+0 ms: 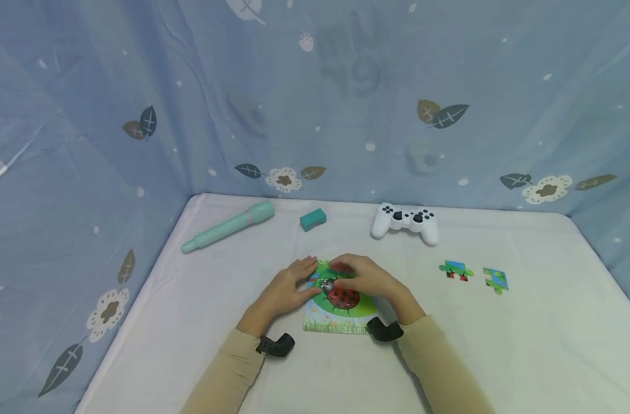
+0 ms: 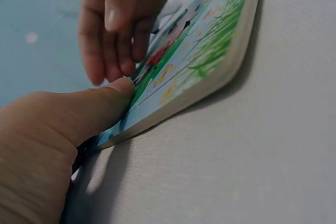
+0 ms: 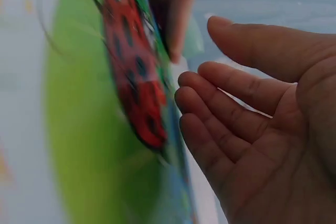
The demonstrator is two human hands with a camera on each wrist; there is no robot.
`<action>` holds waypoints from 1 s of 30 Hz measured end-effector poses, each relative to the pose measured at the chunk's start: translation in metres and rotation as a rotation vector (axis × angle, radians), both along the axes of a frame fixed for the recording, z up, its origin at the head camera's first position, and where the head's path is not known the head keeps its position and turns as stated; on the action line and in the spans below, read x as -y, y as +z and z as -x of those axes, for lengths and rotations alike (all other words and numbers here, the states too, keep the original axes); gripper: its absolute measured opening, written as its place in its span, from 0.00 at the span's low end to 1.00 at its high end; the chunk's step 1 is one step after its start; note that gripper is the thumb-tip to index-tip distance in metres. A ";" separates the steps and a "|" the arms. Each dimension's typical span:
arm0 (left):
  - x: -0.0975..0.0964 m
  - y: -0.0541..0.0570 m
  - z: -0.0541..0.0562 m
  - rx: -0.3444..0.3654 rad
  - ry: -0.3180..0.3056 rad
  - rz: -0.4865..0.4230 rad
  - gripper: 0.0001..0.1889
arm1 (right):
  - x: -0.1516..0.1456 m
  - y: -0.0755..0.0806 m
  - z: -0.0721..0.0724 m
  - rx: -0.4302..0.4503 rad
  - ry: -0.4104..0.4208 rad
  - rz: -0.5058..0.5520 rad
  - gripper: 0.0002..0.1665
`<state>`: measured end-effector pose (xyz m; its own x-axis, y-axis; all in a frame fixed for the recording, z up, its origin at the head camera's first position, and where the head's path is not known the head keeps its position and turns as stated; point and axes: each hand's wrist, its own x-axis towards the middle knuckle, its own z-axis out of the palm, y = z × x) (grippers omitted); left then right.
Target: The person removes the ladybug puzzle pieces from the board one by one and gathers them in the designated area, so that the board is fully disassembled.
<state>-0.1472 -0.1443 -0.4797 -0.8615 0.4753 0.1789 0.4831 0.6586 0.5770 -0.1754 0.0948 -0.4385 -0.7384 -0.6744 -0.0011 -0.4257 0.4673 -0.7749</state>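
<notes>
A ladybug jigsaw puzzle (image 1: 341,322) lies flat on the white table, its frame edged with printed grass. My left hand (image 1: 288,287) rests at its left side, with the thumb tip (image 2: 118,95) on the picture and the straight fingers by the upper left corner. In the left wrist view those fingers are hidden. Over the upper part of the ladybug hovers my right hand (image 1: 367,278), its fingers loosely bent. The right wrist view shows nothing in the right palm (image 3: 268,145), beside the blurred red ladybug (image 3: 128,61).
Two loose puzzle pieces (image 1: 456,270) lie to the right. Along the back are a white game controller (image 1: 405,221), a teal block (image 1: 312,219) and a mint green microphone-shaped stick (image 1: 229,226). Blue patterned cloth (image 1: 315,115) hangs behind the table and at its sides.
</notes>
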 end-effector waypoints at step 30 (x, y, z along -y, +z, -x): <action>-0.004 0.006 -0.002 0.065 0.060 -0.027 0.35 | 0.015 -0.012 -0.005 -0.136 -0.016 0.006 0.18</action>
